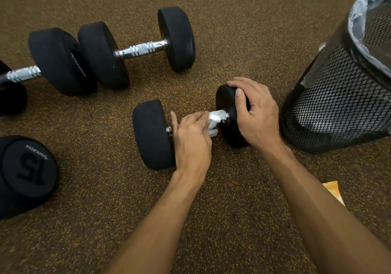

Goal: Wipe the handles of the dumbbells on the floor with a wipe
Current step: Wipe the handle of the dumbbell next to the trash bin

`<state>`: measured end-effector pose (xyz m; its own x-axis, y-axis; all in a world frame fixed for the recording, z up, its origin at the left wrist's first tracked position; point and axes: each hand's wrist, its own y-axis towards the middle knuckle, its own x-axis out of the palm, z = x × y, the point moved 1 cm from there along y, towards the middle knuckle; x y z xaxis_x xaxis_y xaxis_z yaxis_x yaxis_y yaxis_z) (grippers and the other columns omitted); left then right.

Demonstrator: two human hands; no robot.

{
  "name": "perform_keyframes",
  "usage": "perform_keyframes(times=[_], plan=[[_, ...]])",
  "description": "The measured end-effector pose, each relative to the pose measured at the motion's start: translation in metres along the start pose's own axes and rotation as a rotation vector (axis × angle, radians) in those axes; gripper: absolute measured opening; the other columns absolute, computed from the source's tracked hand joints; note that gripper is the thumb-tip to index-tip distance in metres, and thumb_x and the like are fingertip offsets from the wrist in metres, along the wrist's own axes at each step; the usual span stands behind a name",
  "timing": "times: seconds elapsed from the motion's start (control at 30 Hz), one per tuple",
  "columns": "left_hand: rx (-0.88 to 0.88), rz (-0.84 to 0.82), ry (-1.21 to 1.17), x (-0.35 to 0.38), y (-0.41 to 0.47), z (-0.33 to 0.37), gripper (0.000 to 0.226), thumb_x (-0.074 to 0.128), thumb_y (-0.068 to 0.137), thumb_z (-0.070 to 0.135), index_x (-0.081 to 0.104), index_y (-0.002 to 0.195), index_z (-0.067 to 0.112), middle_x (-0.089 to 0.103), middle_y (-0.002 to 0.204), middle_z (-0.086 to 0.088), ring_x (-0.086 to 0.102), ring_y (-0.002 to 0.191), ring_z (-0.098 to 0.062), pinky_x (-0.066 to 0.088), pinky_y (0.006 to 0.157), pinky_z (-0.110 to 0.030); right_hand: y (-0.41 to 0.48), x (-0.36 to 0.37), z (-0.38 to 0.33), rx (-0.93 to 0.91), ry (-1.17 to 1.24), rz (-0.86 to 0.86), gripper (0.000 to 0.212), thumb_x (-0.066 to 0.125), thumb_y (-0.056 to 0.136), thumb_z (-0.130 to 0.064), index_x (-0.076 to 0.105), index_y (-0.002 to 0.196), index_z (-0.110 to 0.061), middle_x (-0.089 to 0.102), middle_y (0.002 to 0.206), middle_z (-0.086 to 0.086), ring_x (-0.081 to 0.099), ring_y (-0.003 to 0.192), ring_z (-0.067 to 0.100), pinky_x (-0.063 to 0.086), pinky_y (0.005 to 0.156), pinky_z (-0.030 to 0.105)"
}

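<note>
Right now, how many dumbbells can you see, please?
4: centre dumbbell, far dumbbell, left dumbbell and near-left dumbbell, the last two cut off by the frame; others may be hidden.

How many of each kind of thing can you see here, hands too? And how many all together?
dumbbells: 4 (two only partly in view)
wipe: 1
mesh bin: 1
orange packet: 1
hands: 2
Total: 9
</note>
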<state>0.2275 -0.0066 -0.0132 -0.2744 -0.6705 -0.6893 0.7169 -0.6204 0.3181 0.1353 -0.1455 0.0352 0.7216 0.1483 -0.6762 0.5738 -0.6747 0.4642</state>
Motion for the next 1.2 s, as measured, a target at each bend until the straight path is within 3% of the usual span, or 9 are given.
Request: perform_keyframes(times=[0.1, 0.2, 0.3, 0.43, 0.5, 0.67, 0.8, 0.97, 1.2], plan=[[0.007, 0.106, -0.016, 0.002, -0.005, -0.008, 0.023, 0.067, 0.1, 0.008, 0.081, 0.118, 0.006, 0.078, 0.117, -0.009, 0.072, 0.113, -0.023, 0.0, 0.134, -0.033, -0.002, 0.0, 0.0, 0.003, -0.002, 0.004, 0.033, 0.047, 0.112, -0.026, 0.074, 0.13, -0.022, 0.069, 0.138, -0.008, 0.059, 0.132, 0.015, 0.041, 0.114, 0.025], [0.005, 0.095, -0.041, 0.008, -0.006, -0.001, 0.024, 0.066, 0.102, 0.007, 0.079, 0.121, 0.005, 0.077, 0.119, -0.01, 0.071, 0.115, -0.024, 0.001, 0.136, -0.035, -0.003, 0.0, 0.001, -0.008, -0.006, 0.014, 0.033, 0.046, 0.112, -0.026, 0.074, 0.13, -0.021, 0.069, 0.138, -0.007, 0.059, 0.132, 0.016, 0.042, 0.115, 0.029], [0.044, 0.059, -0.082, 0.014, -0.004, 0.005, 0.024, 0.067, 0.102, 0.008, 0.078, 0.123, 0.004, 0.076, 0.122, -0.012, 0.071, 0.114, -0.026, 0.011, 0.136, -0.043, -0.001, 0.001, 0.0, -0.011, -0.006, 0.009, 0.034, 0.046, 0.112, -0.027, 0.074, 0.13, -0.021, 0.069, 0.138, -0.007, 0.06, 0.131, 0.016, 0.041, 0.114, 0.027], [0.005, 0.137, -0.125, 0.011, -0.011, -0.006, 0.024, 0.065, 0.103, 0.007, 0.079, 0.121, 0.004, 0.076, 0.122, -0.012, 0.07, 0.117, -0.027, 0.019, 0.134, -0.038, 0.0, 0.0, 0.0, -0.002, -0.008, 0.011, 0.032, 0.048, 0.111, -0.025, 0.074, 0.129, -0.021, 0.069, 0.137, -0.007, 0.06, 0.13, 0.015, 0.038, 0.112, 0.019], [-0.001, 0.15, -0.128, 0.011, -0.012, -0.006, 0.025, 0.063, 0.103, 0.008, 0.08, 0.121, 0.004, 0.076, 0.121, -0.011, 0.07, 0.117, -0.028, 0.023, 0.132, -0.037, -0.001, 0.0, 0.001, -0.006, -0.004, 0.018, 0.031, 0.049, 0.111, -0.024, 0.075, 0.129, -0.021, 0.07, 0.137, -0.007, 0.06, 0.13, 0.015, 0.041, 0.113, 0.024], [0.054, 0.079, -0.068, 0.013, -0.003, -0.006, 0.024, 0.068, 0.104, 0.013, 0.079, 0.124, 0.008, 0.076, 0.12, -0.007, 0.067, 0.112, -0.025, 0.046, 0.113, -0.055, 0.0, 0.001, 0.0, -0.012, 0.005, 0.014, 0.032, 0.048, 0.111, -0.024, 0.075, 0.129, -0.02, 0.07, 0.136, -0.006, 0.061, 0.13, 0.016, 0.044, 0.113, 0.031], [0.014, 0.099, -0.086, 0.006, -0.011, -0.009, 0.027, 0.063, 0.104, 0.012, 0.077, 0.126, 0.004, 0.074, 0.124, -0.009, 0.067, 0.118, -0.028, 0.039, 0.122, -0.055, 0.001, 0.0, 0.0, 0.001, -0.001, 0.015, 0.032, 0.048, 0.111, -0.025, 0.075, 0.129, -0.021, 0.07, 0.137, -0.006, 0.061, 0.13, 0.016, 0.044, 0.113, 0.03], [0.069, 0.005, -0.016, 0.007, 0.004, -0.002, 0.026, 0.064, 0.107, 0.023, 0.078, 0.127, 0.015, 0.073, 0.118, -0.001, 0.062, 0.107, -0.025, 0.043, 0.102, -0.036, 0.002, 0.002, 0.002, -0.001, -0.005, 0.012, 0.033, 0.047, 0.111, -0.027, 0.075, 0.129, -0.022, 0.07, 0.136, -0.007, 0.061, 0.13, 0.015, 0.042, 0.113, 0.027], [0.073, -0.025, -0.058, 0.003, -0.003, -0.015, 0.032, 0.07, 0.102, 0.016, 0.074, 0.133, 0.01, 0.069, 0.127, -0.006, 0.06, 0.118, -0.024, 0.052, 0.104, -0.04, 0.002, 0.002, 0.001, -0.01, 0.005, 0.015, 0.032, 0.048, 0.111, -0.025, 0.075, 0.128, -0.021, 0.07, 0.136, -0.006, 0.061, 0.129, 0.016, 0.041, 0.113, 0.025]])
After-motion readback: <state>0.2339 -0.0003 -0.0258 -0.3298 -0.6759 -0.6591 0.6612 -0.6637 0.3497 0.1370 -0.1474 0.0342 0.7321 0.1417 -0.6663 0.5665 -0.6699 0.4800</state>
